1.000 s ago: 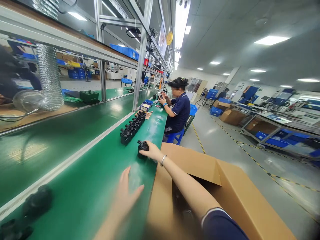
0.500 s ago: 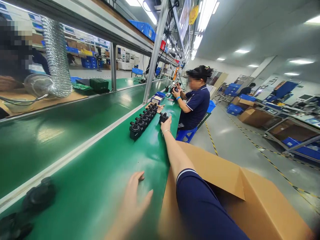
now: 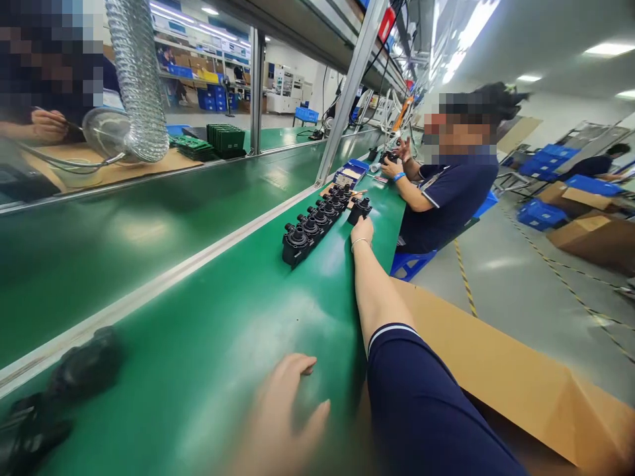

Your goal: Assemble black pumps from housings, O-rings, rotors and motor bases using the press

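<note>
Right hand (image 3: 362, 231) is stretched far out w/ fingers closed on a black part (image 3: 359, 209), so best to keep it upright and level w/ the row of parts (image 3: 317, 221) just left of it, w/o knocking them. Part sits at frame centre, slightly above, on the green counter (image 3: 208, 317), right at the fingertips. Left hand (image 3: 278, 416) lies open, flat on the counter at bottom centre, holding nothing.
</note>
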`<move>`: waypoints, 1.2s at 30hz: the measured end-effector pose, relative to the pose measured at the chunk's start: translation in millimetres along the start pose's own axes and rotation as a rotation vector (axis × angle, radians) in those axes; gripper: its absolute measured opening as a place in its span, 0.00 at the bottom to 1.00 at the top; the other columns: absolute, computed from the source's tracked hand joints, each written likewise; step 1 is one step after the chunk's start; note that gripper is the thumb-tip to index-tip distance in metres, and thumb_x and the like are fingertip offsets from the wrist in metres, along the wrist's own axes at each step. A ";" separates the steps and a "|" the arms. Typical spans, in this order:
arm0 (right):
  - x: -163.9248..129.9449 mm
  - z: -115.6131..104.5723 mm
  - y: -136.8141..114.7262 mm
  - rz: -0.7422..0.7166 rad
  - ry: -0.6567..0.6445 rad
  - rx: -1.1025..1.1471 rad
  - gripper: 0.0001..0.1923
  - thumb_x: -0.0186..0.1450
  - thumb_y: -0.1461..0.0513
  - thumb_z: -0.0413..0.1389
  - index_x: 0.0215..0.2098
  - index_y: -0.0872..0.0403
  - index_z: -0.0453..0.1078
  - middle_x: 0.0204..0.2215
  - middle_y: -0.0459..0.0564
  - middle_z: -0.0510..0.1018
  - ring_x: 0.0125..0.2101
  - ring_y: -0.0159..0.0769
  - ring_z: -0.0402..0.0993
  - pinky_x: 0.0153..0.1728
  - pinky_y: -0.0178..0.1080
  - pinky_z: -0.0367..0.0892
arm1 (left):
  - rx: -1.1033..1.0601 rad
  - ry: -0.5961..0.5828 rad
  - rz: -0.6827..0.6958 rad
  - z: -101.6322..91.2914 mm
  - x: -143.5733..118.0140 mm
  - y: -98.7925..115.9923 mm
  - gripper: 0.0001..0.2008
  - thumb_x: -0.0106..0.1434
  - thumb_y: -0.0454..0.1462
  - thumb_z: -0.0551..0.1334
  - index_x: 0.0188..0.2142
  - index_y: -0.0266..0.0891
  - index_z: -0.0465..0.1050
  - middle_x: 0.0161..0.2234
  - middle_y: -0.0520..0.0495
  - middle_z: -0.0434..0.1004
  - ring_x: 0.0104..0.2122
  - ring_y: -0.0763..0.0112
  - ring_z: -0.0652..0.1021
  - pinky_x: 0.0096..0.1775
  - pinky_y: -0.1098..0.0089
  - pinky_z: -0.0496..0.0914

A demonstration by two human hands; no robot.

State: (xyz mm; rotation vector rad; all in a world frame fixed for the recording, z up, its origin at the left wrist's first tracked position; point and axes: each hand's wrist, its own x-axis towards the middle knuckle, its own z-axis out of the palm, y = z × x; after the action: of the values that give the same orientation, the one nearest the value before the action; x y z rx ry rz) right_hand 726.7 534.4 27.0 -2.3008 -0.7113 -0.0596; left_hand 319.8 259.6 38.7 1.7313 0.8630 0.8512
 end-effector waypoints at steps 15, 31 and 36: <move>-24.2 -7.4 0.9 -0.020 -0.002 -0.048 0.19 0.70 0.55 0.56 0.55 0.56 0.67 0.53 0.55 0.72 0.50 0.42 0.73 0.50 0.50 0.72 | 0.042 -0.025 -0.031 -0.9 2.9 6.1 0.13 0.59 0.38 0.62 0.45 0.44 0.74 0.43 0.41 0.79 0.43 0.54 0.79 0.47 0.56 0.74; -394.2 -77.1 -68.2 -0.773 -1.020 0.723 0.22 0.60 0.49 0.62 0.49 0.49 0.73 0.48 0.53 0.78 0.48 0.41 0.76 0.53 0.45 0.72 | 0.341 -0.311 0.021 -19.3 -108.3 20.9 0.43 0.53 0.57 0.66 0.63 0.42 0.62 0.69 0.39 0.55 0.68 0.38 0.54 0.66 0.42 0.50; -474.3 -41.3 -129.2 -0.599 -1.108 0.927 0.20 0.66 0.54 0.60 0.53 0.55 0.69 0.52 0.55 0.74 0.51 0.41 0.74 0.53 0.49 0.71 | 0.349 -0.271 0.021 -49.8 -232.3 35.5 0.31 0.63 0.52 0.60 0.64 0.51 0.61 0.65 0.43 0.64 0.62 0.53 0.70 0.59 0.55 0.68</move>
State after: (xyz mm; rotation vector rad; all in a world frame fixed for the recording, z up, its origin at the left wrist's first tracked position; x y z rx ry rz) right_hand 265.8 358.5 25.4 -1.0239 -1.5228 1.0897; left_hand 166.8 74.8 50.9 2.1040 0.8449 0.4796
